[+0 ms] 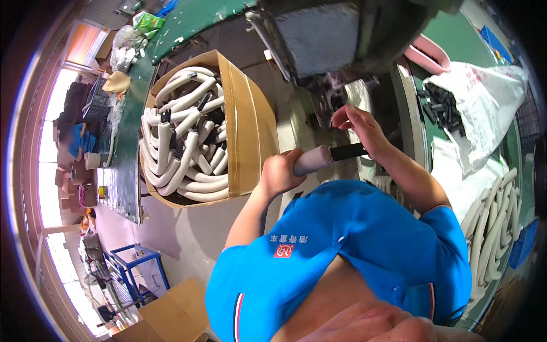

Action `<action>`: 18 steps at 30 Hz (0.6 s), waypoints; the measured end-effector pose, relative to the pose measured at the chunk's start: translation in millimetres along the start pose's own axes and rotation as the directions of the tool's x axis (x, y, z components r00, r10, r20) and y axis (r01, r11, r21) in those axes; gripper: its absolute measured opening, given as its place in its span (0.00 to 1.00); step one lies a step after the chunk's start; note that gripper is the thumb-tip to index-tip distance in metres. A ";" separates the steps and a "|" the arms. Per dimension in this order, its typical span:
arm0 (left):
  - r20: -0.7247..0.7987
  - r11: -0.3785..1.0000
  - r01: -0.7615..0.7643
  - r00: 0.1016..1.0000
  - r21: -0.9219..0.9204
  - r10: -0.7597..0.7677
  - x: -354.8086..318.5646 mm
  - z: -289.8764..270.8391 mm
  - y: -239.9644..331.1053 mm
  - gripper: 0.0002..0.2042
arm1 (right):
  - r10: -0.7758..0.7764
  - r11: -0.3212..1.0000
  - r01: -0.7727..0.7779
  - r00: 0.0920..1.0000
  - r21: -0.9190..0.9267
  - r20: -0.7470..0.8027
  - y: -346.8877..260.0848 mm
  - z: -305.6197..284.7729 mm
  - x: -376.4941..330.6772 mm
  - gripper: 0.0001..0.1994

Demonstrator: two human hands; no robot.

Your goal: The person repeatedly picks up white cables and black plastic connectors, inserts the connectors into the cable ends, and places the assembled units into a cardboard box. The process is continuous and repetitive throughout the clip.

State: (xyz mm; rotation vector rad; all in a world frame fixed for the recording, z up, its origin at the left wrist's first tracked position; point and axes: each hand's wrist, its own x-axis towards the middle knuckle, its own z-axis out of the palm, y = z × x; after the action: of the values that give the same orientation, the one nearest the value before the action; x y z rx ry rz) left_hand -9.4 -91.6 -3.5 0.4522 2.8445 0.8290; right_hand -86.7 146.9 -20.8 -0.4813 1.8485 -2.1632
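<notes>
My left hand (278, 172) is closed around a short white foam-covered tube (312, 159) held in front of my blue shirt. A black end piece (347, 151) sticks out of the tube's right end, and my right hand (360, 128) grips that piece with fingers curled over it. Both hands are just below a dark machine (336, 40) at the top middle. Whether the black piece is fully seated in the tube cannot be told.
An open cardboard box (245, 131) at my left holds several curved white tubes with black ends. At the right, a white plastic bag (490, 102) holds black parts, with a pile of white tubes (493, 228) below it. A green table (122, 171), blue cart (134, 273) and cartons (171, 313) stand left.
</notes>
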 end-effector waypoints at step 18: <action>0.279 0.975 -0.222 0.936 -0.001 0.214 -6.2 49.2 65.0 0.15 | 0.212 0.974 -0.207 0.976 0.095 -0.044 -18.2 -11.7 -101.4 0.21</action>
State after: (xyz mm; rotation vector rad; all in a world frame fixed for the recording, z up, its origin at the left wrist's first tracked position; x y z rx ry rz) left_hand 23.2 -16.8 -9.0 0.8311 2.5812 0.6928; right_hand 1.5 200.9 -13.0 -0.2007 1.7327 -2.1233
